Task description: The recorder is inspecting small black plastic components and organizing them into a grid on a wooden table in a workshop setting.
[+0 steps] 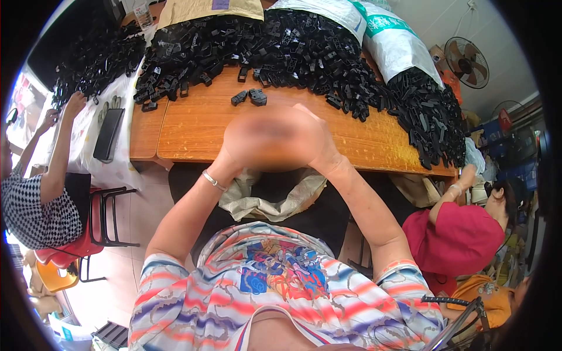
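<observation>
My left hand (235, 143) and my right hand (318, 139) are close together over the near edge of the wooden table (193, 128). A blur covers the fingers of both, and a dark smear shows between them; what it is cannot be made out. Just beyond the hands, two small black plastic parts (257, 97) lie on the table top. Farther back spreads a heap of similar black plastic parts (310, 50). Below my hands, at the table's edge, hangs the mouth of an open pale woven sack (257, 206).
Full sacks, one tan (193, 10) and one white and green (404, 44), lie behind the heaps. Long black parts (418, 111) are piled at the right. Co-workers sit on the left (44, 205) and right (453, 237). A red chair (88, 234) stands left of me.
</observation>
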Available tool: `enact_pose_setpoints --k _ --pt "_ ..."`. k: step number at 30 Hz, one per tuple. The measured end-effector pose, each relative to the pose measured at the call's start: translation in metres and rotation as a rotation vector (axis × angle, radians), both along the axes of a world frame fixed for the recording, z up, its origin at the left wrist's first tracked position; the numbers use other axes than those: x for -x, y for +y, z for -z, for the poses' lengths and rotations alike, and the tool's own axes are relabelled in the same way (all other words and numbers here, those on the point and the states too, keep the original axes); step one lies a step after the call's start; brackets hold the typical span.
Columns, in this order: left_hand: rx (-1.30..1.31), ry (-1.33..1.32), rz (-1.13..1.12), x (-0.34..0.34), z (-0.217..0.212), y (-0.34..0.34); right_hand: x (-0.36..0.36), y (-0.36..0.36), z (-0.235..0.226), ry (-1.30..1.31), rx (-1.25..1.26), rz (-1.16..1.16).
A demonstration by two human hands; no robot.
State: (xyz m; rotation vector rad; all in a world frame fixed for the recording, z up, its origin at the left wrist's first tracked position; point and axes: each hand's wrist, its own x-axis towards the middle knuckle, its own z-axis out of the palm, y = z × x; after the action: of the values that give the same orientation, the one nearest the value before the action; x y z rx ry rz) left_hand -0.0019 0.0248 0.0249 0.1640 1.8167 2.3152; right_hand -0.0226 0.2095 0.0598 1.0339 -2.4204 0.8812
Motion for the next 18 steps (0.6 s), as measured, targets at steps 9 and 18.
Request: enact_pose_setpoints --k 9,18 --pt "0.12 0.012 0.019 -0.02 0.021 0.0 -0.018 0.002 0.027 -0.906 0.288 0.031" --pt "0.759 0.358 -0.441 0.036 0.015 -0.042 -0.061 0.009 0.061 -0.502 -0.016 0.03"
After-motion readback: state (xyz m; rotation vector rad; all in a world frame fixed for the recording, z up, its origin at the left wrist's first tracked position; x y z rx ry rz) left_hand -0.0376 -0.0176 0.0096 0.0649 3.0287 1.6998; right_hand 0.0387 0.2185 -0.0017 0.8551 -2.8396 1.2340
